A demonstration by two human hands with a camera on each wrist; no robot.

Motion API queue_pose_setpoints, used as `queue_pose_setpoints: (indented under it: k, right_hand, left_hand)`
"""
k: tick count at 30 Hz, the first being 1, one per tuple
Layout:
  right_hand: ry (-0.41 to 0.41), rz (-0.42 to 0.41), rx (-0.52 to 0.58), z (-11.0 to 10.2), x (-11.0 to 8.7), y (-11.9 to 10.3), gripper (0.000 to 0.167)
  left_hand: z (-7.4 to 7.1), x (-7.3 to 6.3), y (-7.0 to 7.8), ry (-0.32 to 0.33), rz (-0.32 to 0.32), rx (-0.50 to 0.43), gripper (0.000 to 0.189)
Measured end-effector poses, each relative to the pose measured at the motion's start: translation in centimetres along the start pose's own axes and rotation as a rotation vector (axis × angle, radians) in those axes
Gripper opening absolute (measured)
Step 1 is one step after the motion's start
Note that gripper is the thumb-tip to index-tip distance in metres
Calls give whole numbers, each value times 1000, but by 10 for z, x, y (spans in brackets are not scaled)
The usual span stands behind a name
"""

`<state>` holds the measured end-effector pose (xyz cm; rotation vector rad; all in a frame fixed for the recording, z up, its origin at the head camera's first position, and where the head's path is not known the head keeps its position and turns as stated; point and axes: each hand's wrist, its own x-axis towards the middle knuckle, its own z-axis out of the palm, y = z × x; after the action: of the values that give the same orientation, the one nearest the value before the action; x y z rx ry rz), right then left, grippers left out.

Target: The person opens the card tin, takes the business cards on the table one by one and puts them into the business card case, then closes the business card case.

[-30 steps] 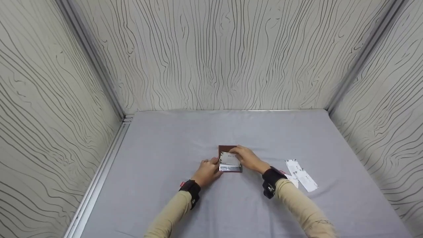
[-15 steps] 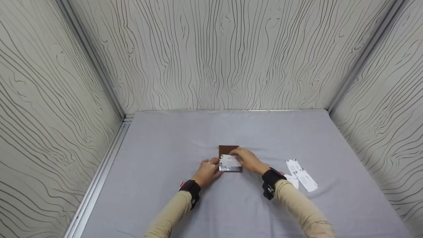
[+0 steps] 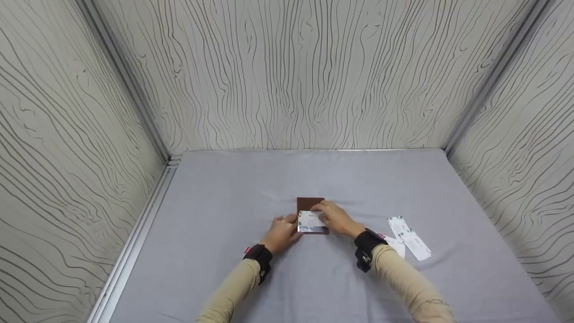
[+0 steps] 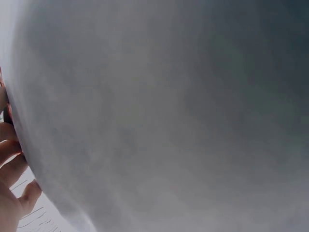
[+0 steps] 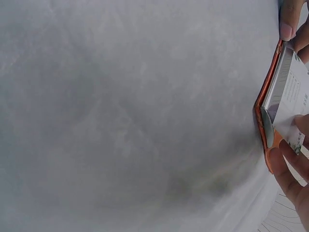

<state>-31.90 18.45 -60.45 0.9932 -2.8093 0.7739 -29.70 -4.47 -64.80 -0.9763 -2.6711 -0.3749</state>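
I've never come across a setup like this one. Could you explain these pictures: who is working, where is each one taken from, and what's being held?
There is no robot here: a person works with a bare left hand and a bare right hand. The wide picture comes from a camera worn on the head, looking forward and down. The other two come from cameras on the wrists, one each; both mostly show grey cloth, with fingers at one edge.

On the cloth lies an open brown case. The left hand holds it at its left side, while the right hand holds a white card over it. To the right lie two more white cards, touching or overlapping, and another white piece, partly hidden by the right arm.
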Motion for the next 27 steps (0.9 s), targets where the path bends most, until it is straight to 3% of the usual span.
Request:
queue_pose_setpoints:
  k: [11,27]
  right_hand:
    - [10,-76,-40,9,-3,7,27]
    - [-2,-39,-61,10,-4,2,22]
  left_hand:
    - [0,-1,-1,37,33,-7,31]
    - [1,0,-1,47,34,12,30]
